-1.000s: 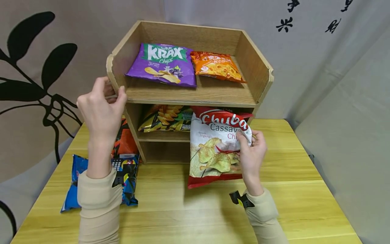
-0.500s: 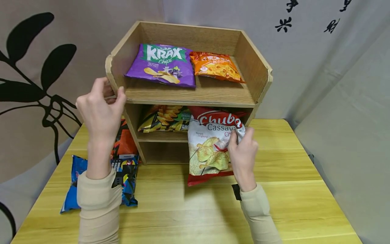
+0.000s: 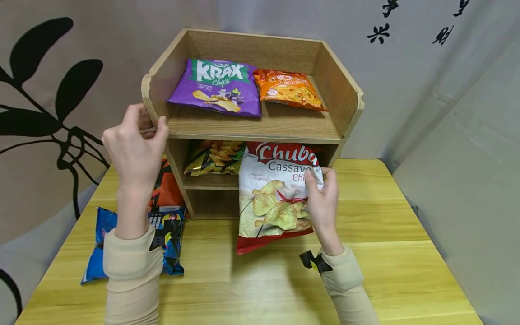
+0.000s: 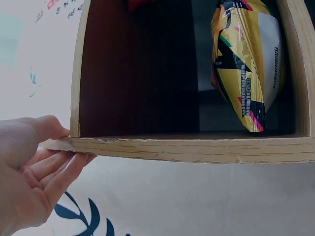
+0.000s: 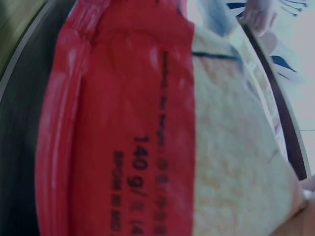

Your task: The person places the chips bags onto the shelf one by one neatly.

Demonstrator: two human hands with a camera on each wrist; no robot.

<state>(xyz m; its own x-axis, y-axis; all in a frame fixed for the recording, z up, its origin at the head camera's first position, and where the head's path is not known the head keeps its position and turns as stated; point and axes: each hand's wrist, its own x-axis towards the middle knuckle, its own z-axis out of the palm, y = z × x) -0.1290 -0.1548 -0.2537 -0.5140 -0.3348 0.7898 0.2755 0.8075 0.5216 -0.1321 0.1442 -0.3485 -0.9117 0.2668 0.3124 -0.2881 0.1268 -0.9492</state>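
My left hand (image 3: 136, 140) grips the left side panel of the wooden shelf (image 3: 252, 132); in the left wrist view its thumb and fingers (image 4: 64, 172) pinch the panel's edge. With thumb on the front, my right hand (image 3: 324, 203) holds the right edge of a red and white bag of cassava chips (image 3: 276, 194). This bag hangs upright before the shelf's middle and lower compartments, covering their right part. Its red bottom seam (image 5: 56, 147) fills much of the right wrist view. Behind it, a black and gold snack bag (image 3: 215, 158) lies in the middle compartment, partly hidden.
On the top shelf lie a purple chips bag (image 3: 219, 88) and a smaller orange snack bag (image 3: 289, 89). Blue snack bags (image 3: 172, 248) and a red-orange bag (image 3: 167, 187) lie on the wooden table (image 3: 227, 289), left of the shelf. A grey curtain (image 3: 459, 113) hangs behind.
My right hand and the cassava chips bag have shifted left, and the bag now covers more of the black and gold bag. The left hand stays on the panel.
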